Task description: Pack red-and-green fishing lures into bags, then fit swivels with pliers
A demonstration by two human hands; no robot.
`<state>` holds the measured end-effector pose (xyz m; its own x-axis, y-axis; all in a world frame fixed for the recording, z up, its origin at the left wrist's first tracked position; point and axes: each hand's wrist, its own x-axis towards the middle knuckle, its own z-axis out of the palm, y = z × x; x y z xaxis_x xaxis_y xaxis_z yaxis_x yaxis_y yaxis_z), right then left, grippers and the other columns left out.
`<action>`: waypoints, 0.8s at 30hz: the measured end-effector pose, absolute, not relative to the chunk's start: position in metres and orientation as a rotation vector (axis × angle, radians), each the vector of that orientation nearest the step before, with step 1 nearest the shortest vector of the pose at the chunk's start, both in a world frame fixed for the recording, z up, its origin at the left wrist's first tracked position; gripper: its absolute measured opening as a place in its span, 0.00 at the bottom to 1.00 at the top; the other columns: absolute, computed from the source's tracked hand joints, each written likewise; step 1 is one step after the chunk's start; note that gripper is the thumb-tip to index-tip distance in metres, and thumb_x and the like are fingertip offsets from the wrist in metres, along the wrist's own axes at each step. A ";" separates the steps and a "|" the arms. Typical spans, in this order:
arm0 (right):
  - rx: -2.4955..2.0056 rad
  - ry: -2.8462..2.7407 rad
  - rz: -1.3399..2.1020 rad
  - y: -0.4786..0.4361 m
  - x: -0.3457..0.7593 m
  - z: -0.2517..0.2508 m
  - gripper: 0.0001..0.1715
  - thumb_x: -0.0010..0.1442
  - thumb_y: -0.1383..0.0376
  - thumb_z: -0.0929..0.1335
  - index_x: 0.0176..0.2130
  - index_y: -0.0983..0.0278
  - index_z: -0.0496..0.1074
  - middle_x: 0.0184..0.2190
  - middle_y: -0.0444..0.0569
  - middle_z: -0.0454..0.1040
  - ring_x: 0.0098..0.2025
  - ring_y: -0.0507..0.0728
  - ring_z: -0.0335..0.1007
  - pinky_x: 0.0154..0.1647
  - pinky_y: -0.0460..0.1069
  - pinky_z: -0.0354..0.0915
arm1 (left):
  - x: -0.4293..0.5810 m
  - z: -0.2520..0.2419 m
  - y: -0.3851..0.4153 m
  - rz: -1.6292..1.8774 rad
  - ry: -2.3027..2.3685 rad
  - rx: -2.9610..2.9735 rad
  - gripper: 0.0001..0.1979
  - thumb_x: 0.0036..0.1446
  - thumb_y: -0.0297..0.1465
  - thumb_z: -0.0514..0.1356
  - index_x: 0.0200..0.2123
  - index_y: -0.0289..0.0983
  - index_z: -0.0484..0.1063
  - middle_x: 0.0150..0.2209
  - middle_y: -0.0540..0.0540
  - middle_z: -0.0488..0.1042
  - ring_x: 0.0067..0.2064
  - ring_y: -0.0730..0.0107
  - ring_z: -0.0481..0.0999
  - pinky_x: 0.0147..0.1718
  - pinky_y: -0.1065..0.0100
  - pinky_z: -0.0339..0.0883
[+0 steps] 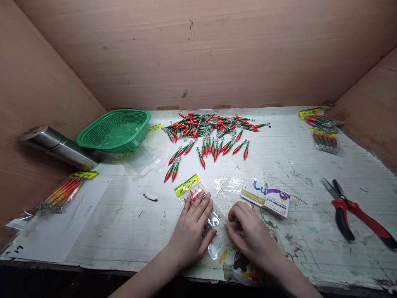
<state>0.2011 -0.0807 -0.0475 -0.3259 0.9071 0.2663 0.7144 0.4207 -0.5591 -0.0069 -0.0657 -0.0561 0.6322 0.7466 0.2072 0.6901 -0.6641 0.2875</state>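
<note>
Both hands on a clear lure bag (pixel 217 230), flat on the worktable (pixel 279 165).
The left hand (pixel 192 225) lies flat, fingers spread and released, pressing the bag; the right hand's (pixel 248 231) curled fingers pinch its film edge. It is probably light, limp and slippery, with hooked lures (pixel 194 193) past the left fingertips: grip the stiff yellow header card (pixel 187 185) beyond them.

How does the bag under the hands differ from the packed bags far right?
The near bag lies at the front edge; the far-right bags lie by the back corner. The near bag is pressed by the left hand, with the right hand at its end; the far-right bags lie untouched. Both are clear, yellow-headed, holding red-green lures.
</note>
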 end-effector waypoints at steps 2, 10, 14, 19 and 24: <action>-1.323 -2.157 0.455 -0.079 0.195 -0.046 0.10 0.58 0.74 0.65 0.37 0.61 0.61 0.35 0.50 0.68 0.37 0.59 0.66 0.34 0.52 0.67 | -0.008 -0.057 -0.065 0.490 1.185 2.652 0.34 0.61 0.31 0.56 0.67 0.28 0.51 0.68 0.30 0.56 0.70 0.47 0.52 0.63 0.42 0.54; -1.230 -2.244 0.426 -0.063 0.175 -0.049 0.13 0.54 0.74 0.67 0.39 0.62 0.64 0.38 0.53 0.68 0.40 0.61 0.65 0.38 0.56 0.70 | -0.013 -0.056 -0.061 0.531 1.114 2.639 0.39 0.54 0.27 0.57 0.69 0.29 0.48 0.67 0.31 0.58 0.70 0.47 0.52 0.63 0.40 0.53; -1.236 -2.240 0.425 -0.062 0.173 -0.052 0.13 0.53 0.74 0.67 0.39 0.64 0.65 0.38 0.54 0.68 0.40 0.62 0.65 0.37 0.57 0.70 | -0.014 -0.056 -0.059 0.531 1.116 2.643 0.37 0.54 0.25 0.55 0.67 0.28 0.51 0.67 0.31 0.59 0.70 0.48 0.53 0.63 0.40 0.53; -1.186 -2.270 0.437 -0.061 0.180 -0.045 0.16 0.52 0.76 0.68 0.39 0.63 0.65 0.37 0.52 0.69 0.39 0.59 0.67 0.38 0.54 0.71 | -0.013 -0.055 -0.060 0.501 1.147 2.657 0.33 0.57 0.24 0.54 0.66 0.29 0.54 0.66 0.33 0.60 0.69 0.48 0.55 0.63 0.39 0.54; -1.079 -2.339 0.337 -0.055 0.191 -0.041 0.13 0.54 0.77 0.66 0.38 0.64 0.65 0.35 0.50 0.69 0.36 0.56 0.67 0.34 0.48 0.68 | -0.013 -0.052 -0.060 0.475 1.133 2.699 0.31 0.58 0.27 0.54 0.65 0.27 0.57 0.66 0.33 0.60 0.68 0.46 0.57 0.61 0.38 0.56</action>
